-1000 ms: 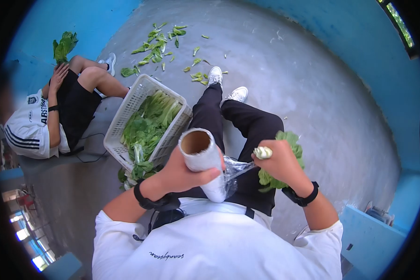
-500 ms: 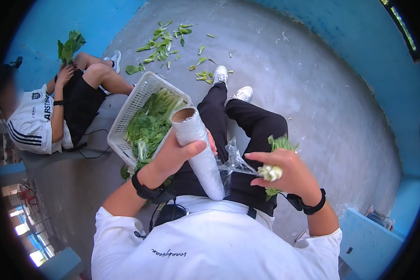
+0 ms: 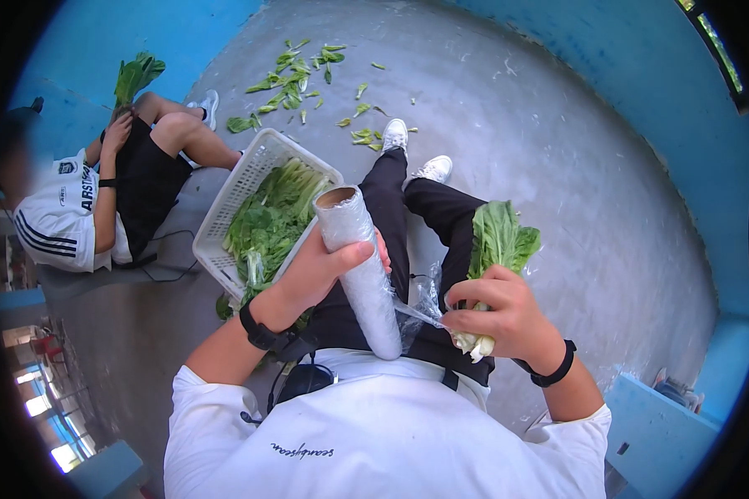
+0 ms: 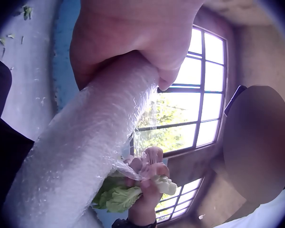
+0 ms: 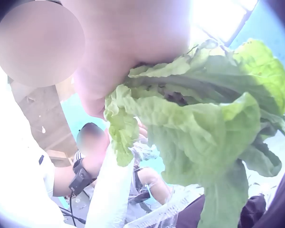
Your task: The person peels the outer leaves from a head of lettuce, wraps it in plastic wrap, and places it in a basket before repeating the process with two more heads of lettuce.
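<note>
My left hand (image 3: 312,270) grips a cardboard-cored roll of cling film (image 3: 364,295) around its upper part. The roll leans over my lap, its open core end farther from my body. From its side a twisted strip of film (image 3: 422,314) stretches to my right hand (image 3: 512,320). That hand holds a head of leafy lettuce (image 3: 501,237), pale stem end toward my body and leaves pointing away. In the right wrist view the lettuce leaves (image 5: 194,128) spread out below the hand. The left wrist view shows the film (image 4: 128,168) gathered at the right hand's fingers.
A white plastic crate (image 3: 225,241) full of leafy greens (image 3: 266,212) stands left of my legs. Torn leaves (image 3: 291,79) lie scattered on the concrete floor ahead. At the left another person (image 3: 100,200) sits holding a bunch of greens (image 3: 137,76).
My right hand has turned the lettuce, so its stem end, which faced up, now points toward my body and its leaves forward. The film roll has tilted; my left hand keeps its grip.
</note>
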{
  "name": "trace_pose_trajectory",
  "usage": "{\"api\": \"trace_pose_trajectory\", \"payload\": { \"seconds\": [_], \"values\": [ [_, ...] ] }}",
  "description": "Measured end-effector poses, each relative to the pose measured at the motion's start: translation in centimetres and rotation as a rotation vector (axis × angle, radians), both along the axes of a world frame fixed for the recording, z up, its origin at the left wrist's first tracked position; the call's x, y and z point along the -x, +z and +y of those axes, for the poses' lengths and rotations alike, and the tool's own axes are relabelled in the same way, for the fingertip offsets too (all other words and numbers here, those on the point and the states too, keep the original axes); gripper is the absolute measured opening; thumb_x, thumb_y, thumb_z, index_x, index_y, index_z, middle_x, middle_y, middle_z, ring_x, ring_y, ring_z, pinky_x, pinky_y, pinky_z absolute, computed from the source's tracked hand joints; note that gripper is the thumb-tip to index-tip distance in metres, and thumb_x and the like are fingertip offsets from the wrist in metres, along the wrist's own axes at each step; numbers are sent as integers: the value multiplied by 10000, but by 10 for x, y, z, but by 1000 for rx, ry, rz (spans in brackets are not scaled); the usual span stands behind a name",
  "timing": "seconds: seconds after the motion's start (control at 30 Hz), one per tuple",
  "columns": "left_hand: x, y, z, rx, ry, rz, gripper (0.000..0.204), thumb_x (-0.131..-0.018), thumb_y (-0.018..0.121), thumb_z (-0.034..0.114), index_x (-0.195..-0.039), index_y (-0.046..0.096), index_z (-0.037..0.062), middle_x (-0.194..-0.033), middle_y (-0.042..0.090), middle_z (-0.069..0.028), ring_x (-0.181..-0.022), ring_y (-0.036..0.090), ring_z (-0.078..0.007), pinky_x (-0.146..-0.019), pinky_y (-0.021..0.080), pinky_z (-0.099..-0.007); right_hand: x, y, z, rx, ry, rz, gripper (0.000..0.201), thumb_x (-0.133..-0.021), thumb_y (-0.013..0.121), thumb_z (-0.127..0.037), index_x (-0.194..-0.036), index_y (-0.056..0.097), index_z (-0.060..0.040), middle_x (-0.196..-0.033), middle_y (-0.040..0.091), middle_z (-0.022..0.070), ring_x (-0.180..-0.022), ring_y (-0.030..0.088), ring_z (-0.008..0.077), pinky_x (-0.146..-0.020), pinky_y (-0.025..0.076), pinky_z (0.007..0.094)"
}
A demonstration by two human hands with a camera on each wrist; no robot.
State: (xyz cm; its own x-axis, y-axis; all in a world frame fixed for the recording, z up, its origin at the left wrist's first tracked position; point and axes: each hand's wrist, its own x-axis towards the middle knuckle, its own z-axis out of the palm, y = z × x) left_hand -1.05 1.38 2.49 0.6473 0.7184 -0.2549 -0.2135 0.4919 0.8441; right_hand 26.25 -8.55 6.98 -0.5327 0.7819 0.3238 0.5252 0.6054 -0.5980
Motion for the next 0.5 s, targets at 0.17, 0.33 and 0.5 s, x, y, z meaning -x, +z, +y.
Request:
{"api": "trace_pose_trajectory", "payload": {
  "seconds": [0.17,0.33,0.5],
  "values": [
    [-1,-1,2,36,19,-41,319,-895,707,266,-1074,554,51,-932,663,-99,-898,684,-220,-828,570,-425,3,10,3,97,13,88,225,-673,787,-99,-883,715,-140,-996,707,-5,-666,618,159,-619,473,310],
    [-1,-5,4,30,-34,-27,427,-881,722,358,-1123,495,89,-913,638,-106,-890,673,-238,-830,579,-465,4,-1,0,503,98,295,199,-704,786,-65,-878,695,-89,-753,685,75,-695,669,284,-613,513,361],
    [3,-1,3,-14,-62,-95,461,-868,731,412,-1097,485,97,-889,619,-105,-883,665,-239,-812,591,-463,6,-6,-3,541,-142,94,134,-757,793,-108,-804,673,-71,-697,671,93,-655,654,294,-587,502,372]
  ]
}}
